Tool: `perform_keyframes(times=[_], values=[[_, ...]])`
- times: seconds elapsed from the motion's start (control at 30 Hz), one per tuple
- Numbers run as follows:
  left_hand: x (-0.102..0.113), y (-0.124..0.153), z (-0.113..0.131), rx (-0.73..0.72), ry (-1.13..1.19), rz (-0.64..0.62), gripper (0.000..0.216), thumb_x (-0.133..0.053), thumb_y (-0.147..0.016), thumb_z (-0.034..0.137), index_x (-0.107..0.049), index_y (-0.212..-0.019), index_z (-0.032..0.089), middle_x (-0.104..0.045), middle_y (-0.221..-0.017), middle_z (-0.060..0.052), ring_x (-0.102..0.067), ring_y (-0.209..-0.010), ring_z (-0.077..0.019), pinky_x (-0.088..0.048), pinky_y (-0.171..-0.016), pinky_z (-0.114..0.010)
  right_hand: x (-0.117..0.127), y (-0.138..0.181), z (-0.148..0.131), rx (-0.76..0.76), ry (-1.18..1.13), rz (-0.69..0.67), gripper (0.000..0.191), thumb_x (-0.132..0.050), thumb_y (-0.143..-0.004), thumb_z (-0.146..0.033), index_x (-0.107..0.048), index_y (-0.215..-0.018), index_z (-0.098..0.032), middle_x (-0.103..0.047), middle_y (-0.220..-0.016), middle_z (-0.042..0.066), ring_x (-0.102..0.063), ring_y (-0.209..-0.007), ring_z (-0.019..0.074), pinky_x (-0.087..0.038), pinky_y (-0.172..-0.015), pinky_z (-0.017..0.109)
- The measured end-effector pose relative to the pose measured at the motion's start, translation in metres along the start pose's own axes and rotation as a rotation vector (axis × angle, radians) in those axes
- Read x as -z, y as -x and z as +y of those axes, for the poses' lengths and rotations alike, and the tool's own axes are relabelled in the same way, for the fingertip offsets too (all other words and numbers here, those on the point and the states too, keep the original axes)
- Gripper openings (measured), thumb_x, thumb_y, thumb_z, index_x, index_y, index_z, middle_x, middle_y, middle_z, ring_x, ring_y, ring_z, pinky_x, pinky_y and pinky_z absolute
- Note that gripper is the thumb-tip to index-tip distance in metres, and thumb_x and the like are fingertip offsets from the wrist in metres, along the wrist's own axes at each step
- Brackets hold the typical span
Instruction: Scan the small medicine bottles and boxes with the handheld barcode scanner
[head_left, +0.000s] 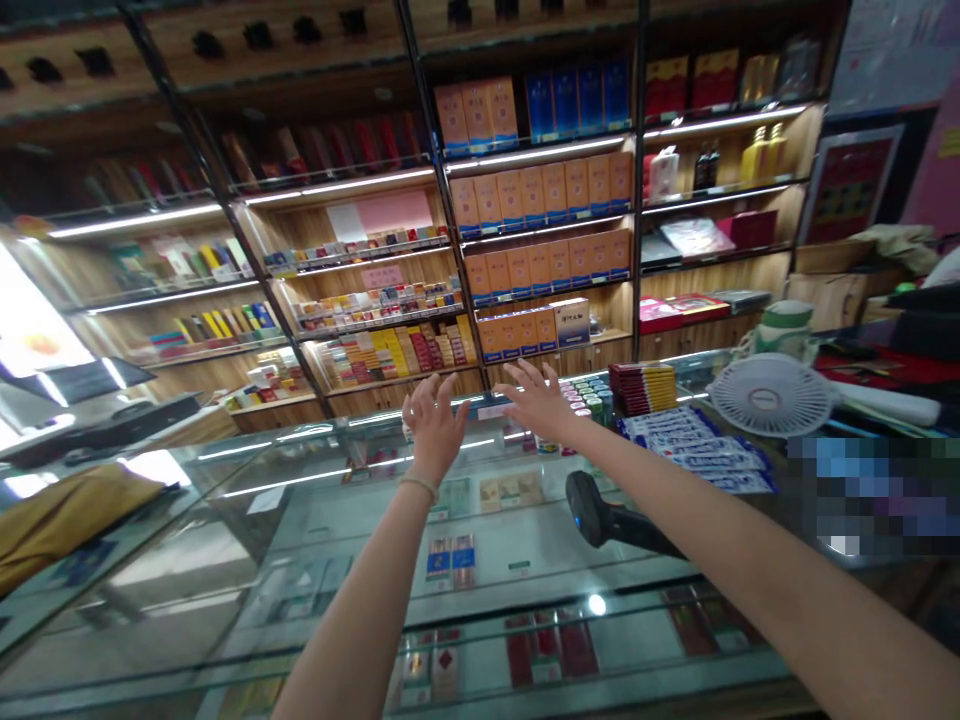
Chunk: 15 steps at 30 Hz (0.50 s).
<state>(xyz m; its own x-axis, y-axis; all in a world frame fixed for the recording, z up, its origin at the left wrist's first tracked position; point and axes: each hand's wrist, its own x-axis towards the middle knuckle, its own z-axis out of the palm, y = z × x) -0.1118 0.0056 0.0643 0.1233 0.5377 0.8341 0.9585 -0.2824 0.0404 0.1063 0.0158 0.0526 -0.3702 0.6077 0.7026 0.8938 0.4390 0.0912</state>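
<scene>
Both my arms reach forward over the glass counter (337, 530). My left hand (436, 425) is raised with its fingers apart and nothing visible in it; a bit of something white shows at its outer edge, too small to name. To its right, my right hand (538, 402) is also open, fingers spread. Nearest to it stand rows of small colourful containers (581, 398), partly hidden by the hand and wrist. A black handheld barcode scanner (592, 510) lies on the glass below my right forearm, which covers part of its handle.
Right of my arm are blue-and-white packets (694, 445), a stack of red-and-yellow packs (643, 388) and a white handheld fan (770, 396). Cigarette packs (452, 562) show inside the counter. Brown cloth (67, 520) lies at left. Shelves with orange boxes (540, 195) line the wall.
</scene>
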Motion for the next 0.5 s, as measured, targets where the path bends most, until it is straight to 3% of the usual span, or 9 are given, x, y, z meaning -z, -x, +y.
perform_keyframes(times=[0.27,0.5], values=[[-0.022,0.012,0.054,0.042,0.09,0.023,0.047,-0.043,-0.101,0.045,-0.054,-0.142,0.028,-0.046,-0.148,-0.014,-0.039,-0.139,-0.0278,-0.023,-0.118,-0.048,0.024,0.03,0.04,-0.058,0.005,-0.021,0.037,-0.054,-0.098,-0.039,-0.06,-0.134,-0.035,-0.039,-0.159,0.005,-0.026,-0.148,0.0284,-0.01,-0.117,0.056],[-0.039,0.015,0.078,0.01,0.142,0.054,0.044,-0.046,-0.1,0.042,-0.056,-0.141,0.03,-0.048,-0.145,-0.014,-0.041,-0.137,-0.0291,-0.027,-0.115,-0.051,0.027,0.046,0.057,-0.025,0.046,0.004,0.038,-0.051,-0.098,-0.045,-0.061,-0.134,-0.035,-0.043,-0.157,0.006,-0.033,-0.143,0.0312,-0.013,-0.115,0.057]])
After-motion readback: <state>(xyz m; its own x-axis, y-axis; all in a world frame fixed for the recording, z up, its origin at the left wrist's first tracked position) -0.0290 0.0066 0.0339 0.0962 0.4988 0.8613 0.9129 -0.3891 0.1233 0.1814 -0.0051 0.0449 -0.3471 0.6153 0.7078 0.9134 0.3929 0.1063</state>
